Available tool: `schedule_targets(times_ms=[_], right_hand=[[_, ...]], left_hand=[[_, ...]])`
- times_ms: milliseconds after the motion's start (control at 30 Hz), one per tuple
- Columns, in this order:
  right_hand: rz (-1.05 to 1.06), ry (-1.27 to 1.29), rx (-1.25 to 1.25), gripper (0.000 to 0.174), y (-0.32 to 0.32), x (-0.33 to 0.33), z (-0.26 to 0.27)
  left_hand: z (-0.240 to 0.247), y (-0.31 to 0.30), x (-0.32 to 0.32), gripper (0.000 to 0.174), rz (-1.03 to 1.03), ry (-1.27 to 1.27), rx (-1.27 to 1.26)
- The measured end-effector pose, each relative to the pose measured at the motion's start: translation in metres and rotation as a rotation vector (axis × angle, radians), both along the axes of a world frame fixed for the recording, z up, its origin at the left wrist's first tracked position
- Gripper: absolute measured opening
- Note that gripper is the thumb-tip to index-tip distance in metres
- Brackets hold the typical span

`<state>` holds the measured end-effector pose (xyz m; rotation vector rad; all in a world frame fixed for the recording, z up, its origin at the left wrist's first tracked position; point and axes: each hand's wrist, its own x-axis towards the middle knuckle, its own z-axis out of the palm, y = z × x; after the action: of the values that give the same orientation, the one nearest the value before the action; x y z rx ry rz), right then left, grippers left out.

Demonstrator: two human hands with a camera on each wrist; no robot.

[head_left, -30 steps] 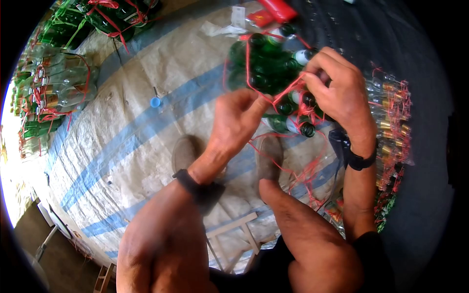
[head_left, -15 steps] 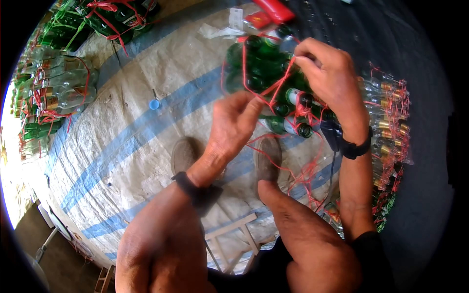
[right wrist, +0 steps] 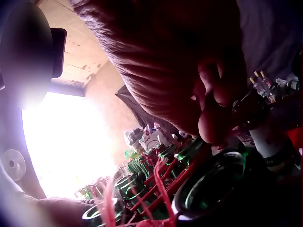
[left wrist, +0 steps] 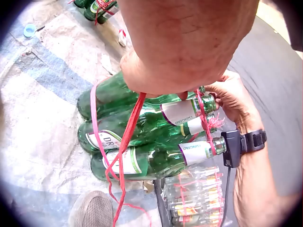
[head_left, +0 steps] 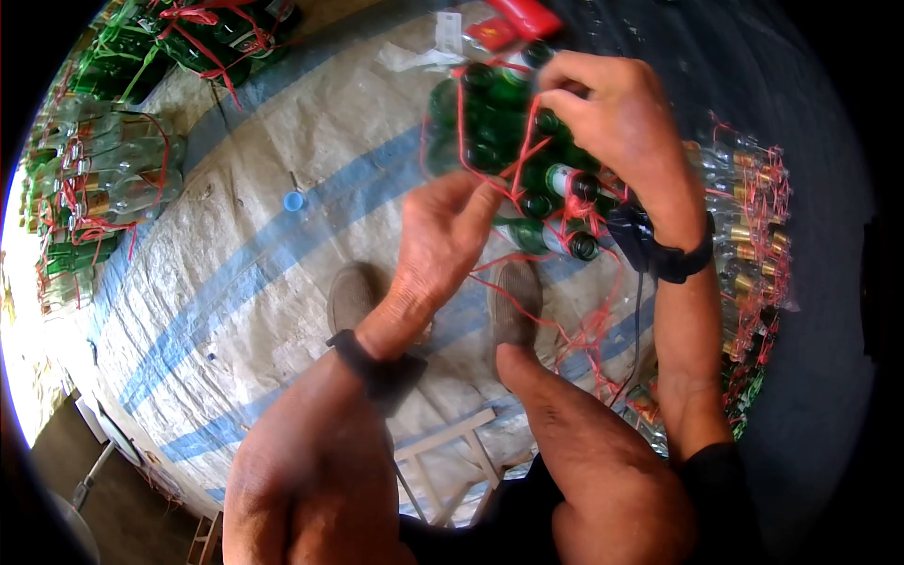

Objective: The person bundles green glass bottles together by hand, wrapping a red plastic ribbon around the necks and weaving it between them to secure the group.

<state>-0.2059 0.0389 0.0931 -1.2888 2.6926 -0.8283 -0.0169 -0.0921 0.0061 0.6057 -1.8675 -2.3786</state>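
A bundle of green glass bottles (head_left: 452,99) with white labels stands in front of me, red plastic twine (head_left: 461,122) looped around it. My left hand (head_left: 441,231) pinches the twine at the bundle's near left side. Farther over, my right hand (head_left: 617,127) pinches a strand that runs taut from close to the left fingertips. In the left wrist view, a doubled strand (left wrist: 130,132) hangs from under the left hand across the bottle sides, and another band circles the bottle necks. Dark bottle mouths (right wrist: 213,182) sit just below the right fingers in the right wrist view.
Clear bottles (head_left: 132,169) bundled with red twine stand at left, more clear bottles (head_left: 753,226) at right. Loose twine (head_left: 589,344) tangles near my right shoe (head_left: 514,301). A blue cap (head_left: 295,201) lies on the striped sheet (head_left: 235,282); a red packet (head_left: 527,19) lies beyond the bundle.
My right hand has moved up and left over the bundle, pulling its strand from a low slant to a steep line. The left hand keeps its pinch, almost in place.
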Motion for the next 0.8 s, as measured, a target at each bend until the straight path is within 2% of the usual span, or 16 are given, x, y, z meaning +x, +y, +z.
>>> schedule_targets(times_ms=[67, 133, 233, 433, 700, 733, 800], right_hand=[[-0.017, -0.022, 0.023, 0.011, -0.001, -0.001, 0.0], [-0.072, -0.181, 0.038, 0.012, -0.001, -0.003, 0.0], [-0.133, -0.281, 0.11, 0.013, -0.004, -0.001, 0.007], [-0.005, -0.073, 0.102, 0.014, -0.002, -0.007, 0.001], [0.053, -0.292, 0.133, 0.011, 0.004, -0.016, 0.009], [0.053, -0.334, 0.156, 0.011, 0.004, -0.015, 0.013], [0.084, -0.281, 0.159, 0.011, 0.007, -0.017, 0.009]], left_hand=[[-0.001, 0.0, -0.001, 0.025, 0.001, -0.004, -0.004], [-0.002, 0.0, -0.001, 0.025, 0.002, 0.004, -0.015], [0.004, -0.002, 0.001, 0.024, -0.002, 0.015, -0.035], [0.011, -0.01, 0.003, 0.023, -0.011, -0.013, -0.078], [0.005, -0.018, 0.006, 0.023, 0.008, 0.025, -0.16], [0.003, -0.022, 0.01, 0.022, -0.007, -0.028, -0.172], [0.003, -0.027, 0.017, 0.02, -0.004, -0.075, -0.202]])
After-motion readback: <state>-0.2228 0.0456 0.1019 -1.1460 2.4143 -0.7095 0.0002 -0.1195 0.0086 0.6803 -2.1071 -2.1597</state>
